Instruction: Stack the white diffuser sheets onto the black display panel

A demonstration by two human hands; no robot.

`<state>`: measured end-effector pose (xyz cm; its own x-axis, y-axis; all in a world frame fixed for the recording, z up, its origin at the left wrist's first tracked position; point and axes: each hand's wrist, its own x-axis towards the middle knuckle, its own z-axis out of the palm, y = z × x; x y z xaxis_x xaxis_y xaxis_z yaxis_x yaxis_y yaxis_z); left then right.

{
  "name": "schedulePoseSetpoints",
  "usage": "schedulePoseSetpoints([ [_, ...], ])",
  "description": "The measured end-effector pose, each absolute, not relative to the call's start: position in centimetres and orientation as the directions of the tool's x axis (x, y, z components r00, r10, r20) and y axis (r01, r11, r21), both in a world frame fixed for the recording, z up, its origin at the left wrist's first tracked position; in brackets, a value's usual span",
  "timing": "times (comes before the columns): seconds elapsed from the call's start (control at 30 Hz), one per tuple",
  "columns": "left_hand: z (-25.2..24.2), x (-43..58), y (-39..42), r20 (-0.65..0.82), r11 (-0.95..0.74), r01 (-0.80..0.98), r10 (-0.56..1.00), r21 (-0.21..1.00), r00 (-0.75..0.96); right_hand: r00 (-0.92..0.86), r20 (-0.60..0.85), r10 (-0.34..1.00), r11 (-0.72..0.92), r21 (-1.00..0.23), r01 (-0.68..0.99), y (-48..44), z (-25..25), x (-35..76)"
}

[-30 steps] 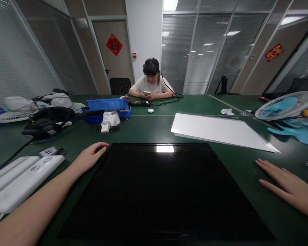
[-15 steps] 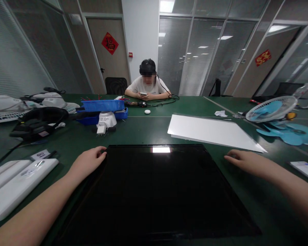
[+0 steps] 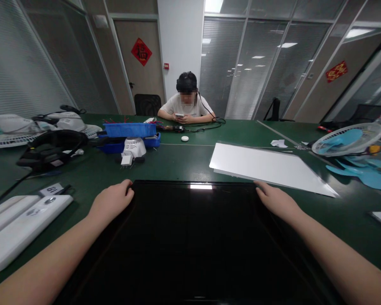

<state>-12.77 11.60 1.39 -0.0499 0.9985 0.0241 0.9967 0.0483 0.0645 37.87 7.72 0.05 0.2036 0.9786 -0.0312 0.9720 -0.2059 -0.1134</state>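
Note:
A large black display panel [image 3: 190, 241] lies in front of me with its glossy face up, reflecting a ceiling light near its far edge. My left hand [image 3: 112, 201] grips the panel's far left corner, thumb on the edge and fingers curled around the side. At the far right corner my right hand [image 3: 276, 201] holds the panel the same way. The fingertips of both hands are partly hidden behind the frame. Beyond the right hand lies a white sheet [image 3: 266, 165], flat on the green table [image 3: 178, 163].
White flat casings [image 3: 28, 228] and a black headset [image 3: 51, 150] lie to the left. Blue bins [image 3: 130, 130] and a white motor housing [image 3: 133, 149] stand farther back. Fan parts [image 3: 352, 140] are on the right. Across the table a person [image 3: 187, 103] holds a phone.
My right hand has moved left from beside the panel and taken hold of its far right corner. The left hand stays at the left corner. The panel's near edge now sits lower in view.

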Motion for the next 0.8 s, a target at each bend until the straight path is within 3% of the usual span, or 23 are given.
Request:
schedulePoseSetpoints([
  [0.2,1.2,-12.3,11.3,0.055,0.058,0.992,0.996,0.113,-0.064,0.186,0.007,0.983,-0.184,-0.091,0.979,8.4,-0.4,39.5],
  [0.6,1.1,-12.5,11.0,0.000,0.025,0.980,1.000,0.200,-0.025,0.131,0.022,0.991,-0.124,-0.183,0.975,8.4,-0.4,41.4],
  [0.7,1.4,-12.6,11.1,-0.016,0.031,0.974,0.999,0.225,-0.028,0.122,0.084,0.989,-0.099,-0.234,0.967,8.7,-1.0,43.1],
  [0.8,2.0,-12.8,10.7,0.080,0.008,0.965,0.996,0.260,-0.030,0.146,0.214,0.966,-0.100,-0.211,0.972,9.0,-1.3,45.6],
])
